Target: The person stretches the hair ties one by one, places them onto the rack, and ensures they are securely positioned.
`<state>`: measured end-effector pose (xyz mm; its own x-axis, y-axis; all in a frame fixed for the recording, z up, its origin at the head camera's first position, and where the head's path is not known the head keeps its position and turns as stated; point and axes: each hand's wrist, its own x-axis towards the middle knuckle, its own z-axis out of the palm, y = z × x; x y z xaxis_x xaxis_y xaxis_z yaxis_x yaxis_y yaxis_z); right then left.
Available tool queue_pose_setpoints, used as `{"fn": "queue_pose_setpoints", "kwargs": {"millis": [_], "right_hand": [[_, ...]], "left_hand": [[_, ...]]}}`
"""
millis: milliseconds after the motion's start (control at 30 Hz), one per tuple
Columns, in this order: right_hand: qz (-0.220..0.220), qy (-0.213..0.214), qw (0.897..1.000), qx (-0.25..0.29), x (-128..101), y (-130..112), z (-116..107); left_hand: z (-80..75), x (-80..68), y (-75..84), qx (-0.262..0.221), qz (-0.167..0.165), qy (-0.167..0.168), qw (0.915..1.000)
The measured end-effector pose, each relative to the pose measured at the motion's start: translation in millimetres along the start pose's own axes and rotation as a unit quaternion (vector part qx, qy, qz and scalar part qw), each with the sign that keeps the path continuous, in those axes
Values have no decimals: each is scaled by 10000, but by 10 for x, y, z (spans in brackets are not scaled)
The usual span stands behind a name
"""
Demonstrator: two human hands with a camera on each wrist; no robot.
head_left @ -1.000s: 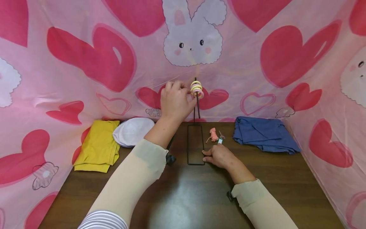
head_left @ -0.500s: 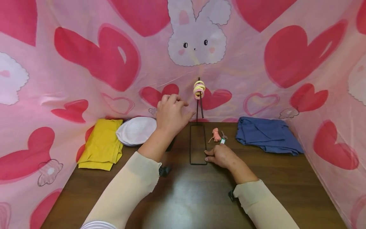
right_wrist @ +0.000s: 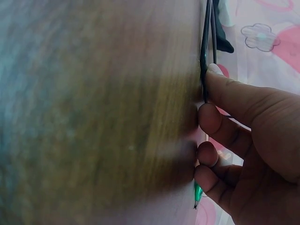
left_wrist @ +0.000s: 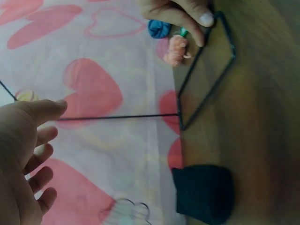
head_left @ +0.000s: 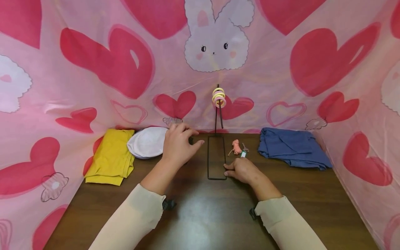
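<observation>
1. The right hand [head_left: 243, 171] rests on the table [head_left: 200, 215], thumb pressing the wire stand's base [head_left: 216, 158].
2. The left hand [head_left: 177, 146] hovers beside it, fingers loosely spread, holding nothing.
3. Hair ties [head_left: 218, 97] hang atop the stand's upright rod.

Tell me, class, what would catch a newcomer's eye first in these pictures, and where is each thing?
First the pink backdrop with red hearts and a white rabbit, wrapped round the dark wooden table. Next the thin black wire stand at the middle back, with yellow and pink rings stacked near its top. The right hand presses on the stand's base frame, and the left hand hovers just left of it, holding nothing.
</observation>
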<state>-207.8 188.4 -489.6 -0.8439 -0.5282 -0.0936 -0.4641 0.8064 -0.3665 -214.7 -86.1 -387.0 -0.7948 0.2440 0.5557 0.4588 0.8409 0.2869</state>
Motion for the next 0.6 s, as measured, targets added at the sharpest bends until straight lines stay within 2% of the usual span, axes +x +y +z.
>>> {"fn": "queue_pose_setpoints", "kwargs": {"millis": [267,600], "right_hand": [[-7,16,10000,19,0,9,-1],[128,-62,9999,25,0,-3,14]], "left_hand": [[-50,-251,-271,-557,70,-291,9980],[-81,-482,-514,-739,-77,-587,9955]]}}
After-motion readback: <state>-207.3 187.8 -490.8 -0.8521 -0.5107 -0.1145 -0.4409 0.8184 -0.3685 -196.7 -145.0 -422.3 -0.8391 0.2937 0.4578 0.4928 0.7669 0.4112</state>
